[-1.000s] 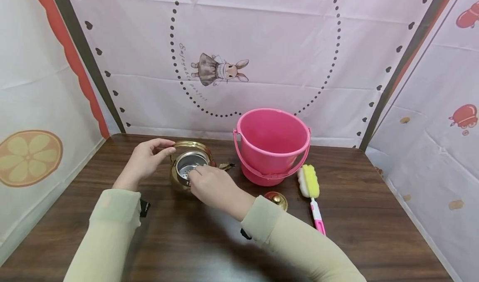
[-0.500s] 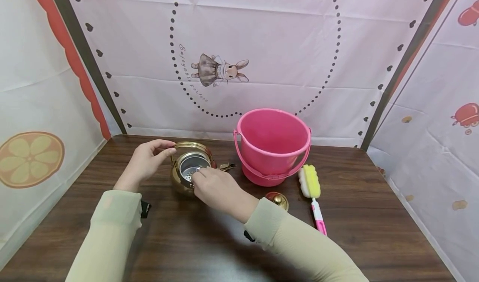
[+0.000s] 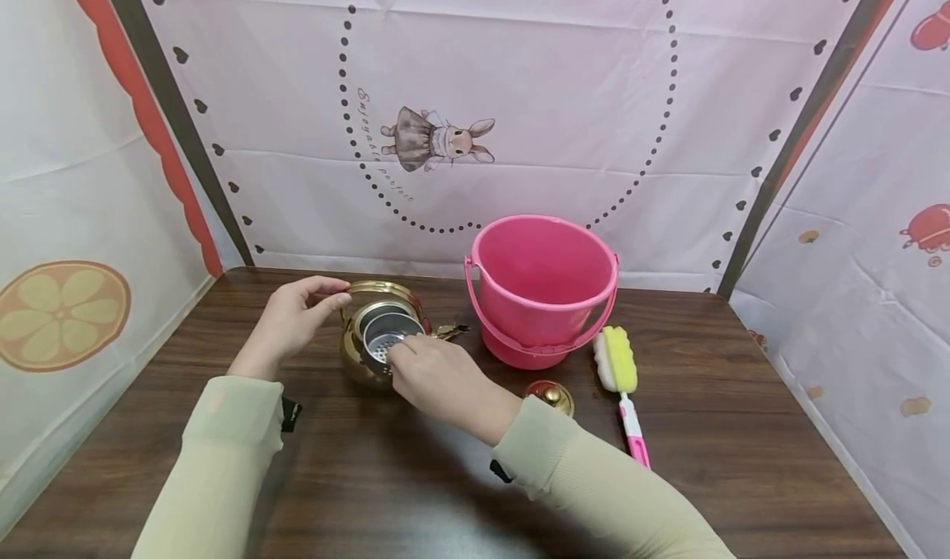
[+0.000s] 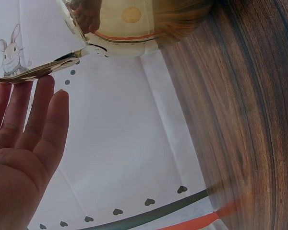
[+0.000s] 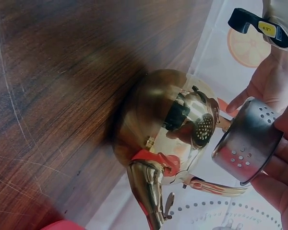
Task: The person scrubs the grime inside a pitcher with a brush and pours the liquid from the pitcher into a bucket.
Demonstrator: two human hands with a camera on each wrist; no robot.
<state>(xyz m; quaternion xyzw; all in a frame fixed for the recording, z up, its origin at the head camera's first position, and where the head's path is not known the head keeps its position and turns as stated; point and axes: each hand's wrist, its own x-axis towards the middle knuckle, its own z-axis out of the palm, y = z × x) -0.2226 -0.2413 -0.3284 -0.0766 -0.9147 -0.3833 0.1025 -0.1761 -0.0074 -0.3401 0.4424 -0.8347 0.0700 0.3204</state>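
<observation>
A shiny gold teapot (image 3: 358, 359) stands at the back left of the wooden table, spout (image 5: 146, 189) turned to the right. My left hand (image 3: 289, 324) pinches its arched handle (image 4: 43, 69) between thumb and fingers, at the left side. My right hand (image 3: 445, 382) grips a perforated steel tea strainer (image 5: 252, 139) by its wall. The strainer is raised out of the teapot and overlaps the opening's front right in the head view. A round gold lid (image 3: 550, 396) with a knob lies on the table, beyond my right sleeve.
Right of the teapot stands a pink bucket (image 3: 512, 283), its handle hanging down in front. Beside it lies a sponge brush (image 3: 622, 361), yellow and white, with a pink-and-white handle. Printed cloth walls (image 3: 564, 105) close off the table's back and sides.
My right hand has moved the strainer slightly rightward and toward me, up out of the teapot's opening. My left hand stays at the handle.
</observation>
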